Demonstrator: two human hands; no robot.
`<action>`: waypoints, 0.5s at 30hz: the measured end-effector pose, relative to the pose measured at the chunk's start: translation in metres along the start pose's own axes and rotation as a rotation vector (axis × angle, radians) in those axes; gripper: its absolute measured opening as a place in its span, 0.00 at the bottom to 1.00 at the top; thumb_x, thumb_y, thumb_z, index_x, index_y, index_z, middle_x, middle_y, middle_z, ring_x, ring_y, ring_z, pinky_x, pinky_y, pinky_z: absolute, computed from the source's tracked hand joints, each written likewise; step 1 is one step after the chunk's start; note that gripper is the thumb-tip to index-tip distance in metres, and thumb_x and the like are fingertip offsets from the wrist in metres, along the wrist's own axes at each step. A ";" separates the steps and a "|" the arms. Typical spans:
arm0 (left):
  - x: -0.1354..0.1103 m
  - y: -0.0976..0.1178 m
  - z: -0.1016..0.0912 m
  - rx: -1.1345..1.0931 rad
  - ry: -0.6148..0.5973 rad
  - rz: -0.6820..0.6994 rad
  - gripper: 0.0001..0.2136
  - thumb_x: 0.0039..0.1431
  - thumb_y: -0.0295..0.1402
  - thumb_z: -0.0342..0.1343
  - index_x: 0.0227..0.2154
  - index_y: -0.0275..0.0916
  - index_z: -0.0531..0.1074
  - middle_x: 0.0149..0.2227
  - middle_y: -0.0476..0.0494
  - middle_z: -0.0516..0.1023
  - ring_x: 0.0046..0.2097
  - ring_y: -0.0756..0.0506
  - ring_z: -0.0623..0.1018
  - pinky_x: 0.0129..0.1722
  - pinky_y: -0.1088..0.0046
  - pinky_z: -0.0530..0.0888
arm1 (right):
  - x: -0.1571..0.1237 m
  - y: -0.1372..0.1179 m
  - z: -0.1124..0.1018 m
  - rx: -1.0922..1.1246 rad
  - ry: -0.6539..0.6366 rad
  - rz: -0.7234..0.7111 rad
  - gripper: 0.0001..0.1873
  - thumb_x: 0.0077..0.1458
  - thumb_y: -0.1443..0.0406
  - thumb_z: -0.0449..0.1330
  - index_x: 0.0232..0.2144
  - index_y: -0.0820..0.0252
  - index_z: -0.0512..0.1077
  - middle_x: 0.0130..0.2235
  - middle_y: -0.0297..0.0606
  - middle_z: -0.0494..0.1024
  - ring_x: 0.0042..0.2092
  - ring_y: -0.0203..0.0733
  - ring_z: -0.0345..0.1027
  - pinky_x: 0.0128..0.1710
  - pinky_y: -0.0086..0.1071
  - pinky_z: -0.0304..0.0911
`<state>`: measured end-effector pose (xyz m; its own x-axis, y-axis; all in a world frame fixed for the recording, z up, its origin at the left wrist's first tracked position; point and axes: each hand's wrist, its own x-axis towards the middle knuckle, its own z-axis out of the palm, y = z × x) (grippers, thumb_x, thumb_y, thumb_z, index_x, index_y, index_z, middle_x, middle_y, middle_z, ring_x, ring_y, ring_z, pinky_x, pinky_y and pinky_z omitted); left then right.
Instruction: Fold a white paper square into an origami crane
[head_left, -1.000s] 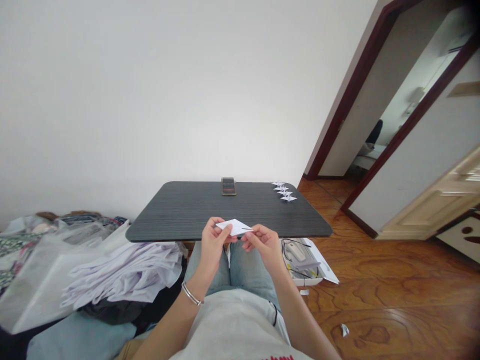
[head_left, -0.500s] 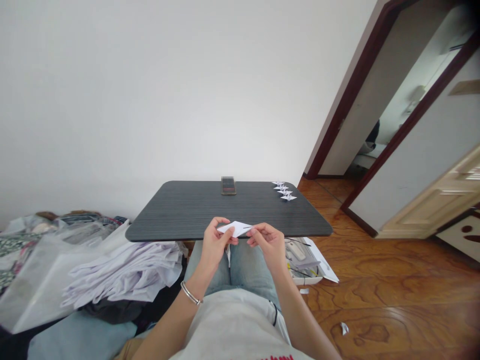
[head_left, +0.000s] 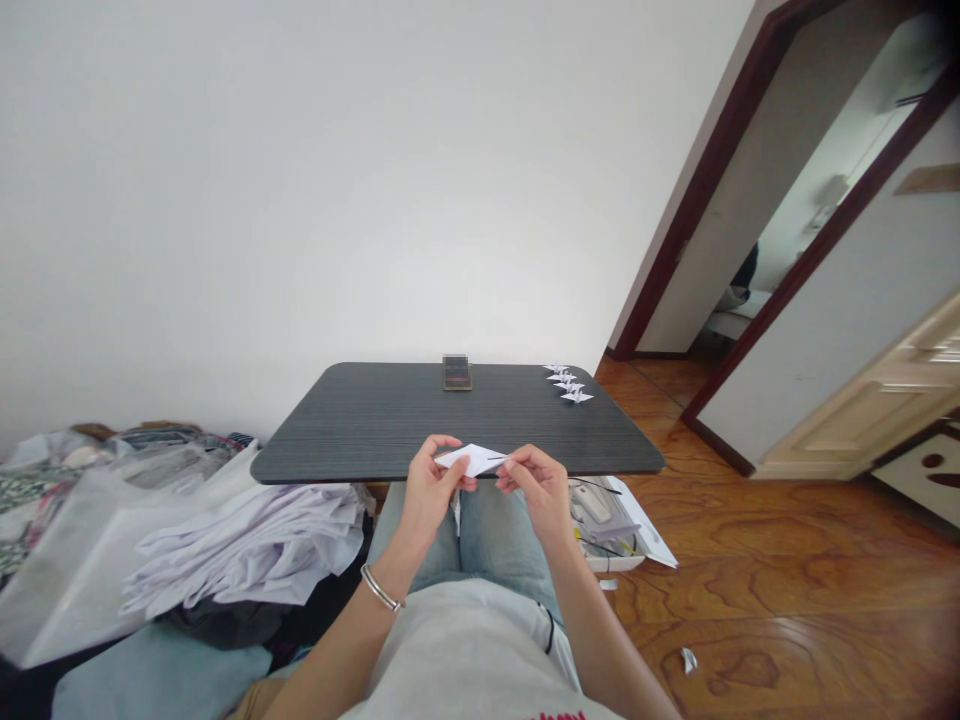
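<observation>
A white folded paper, diamond-shaped with a slit toward its right point, is held just above the near edge of the dark table. My left hand pinches its left side, thumb on top and fingers underneath. At the right point, the thumb and fingertips of my right hand are closed on the paper. Several small white paper cranes stand in a row at the table's far right corner.
A small dark framed object stands at the table's back edge by the wall. Left of my legs lie piled white cloths and plastic. A white box of odds and ends sits on the right, with a paper scrap on the wooden floor.
Both hands keep nearly the same pose on the folded paper. Only a very slight shift of the right fingers shows.
</observation>
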<state>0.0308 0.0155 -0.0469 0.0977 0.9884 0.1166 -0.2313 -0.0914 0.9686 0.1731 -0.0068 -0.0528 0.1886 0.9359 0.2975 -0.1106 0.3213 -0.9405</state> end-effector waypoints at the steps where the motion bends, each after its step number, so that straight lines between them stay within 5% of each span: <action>1: 0.000 0.000 0.000 0.008 0.003 0.003 0.17 0.45 0.36 0.60 0.36 0.37 0.62 0.21 0.51 0.76 0.19 0.52 0.74 0.21 0.80 0.70 | 0.000 0.000 0.000 0.004 -0.009 -0.001 0.09 0.47 0.62 0.60 0.21 0.61 0.69 0.21 0.33 0.73 0.22 0.33 0.67 0.21 0.24 0.62; 15: -0.001 0.000 -0.002 0.155 0.076 0.157 0.12 0.50 0.35 0.57 0.37 0.37 0.63 0.23 0.51 0.74 0.21 0.51 0.74 0.23 0.79 0.71 | 0.004 0.007 -0.001 -0.087 -0.090 0.040 0.15 0.50 0.55 0.58 0.23 0.61 0.70 0.22 0.34 0.73 0.23 0.33 0.67 0.22 0.24 0.62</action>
<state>0.0291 0.0147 -0.0472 -0.0023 0.9662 0.2576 -0.0857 -0.2569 0.9626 0.1738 -0.0010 -0.0585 0.0974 0.9581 0.2692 -0.0307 0.2733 -0.9614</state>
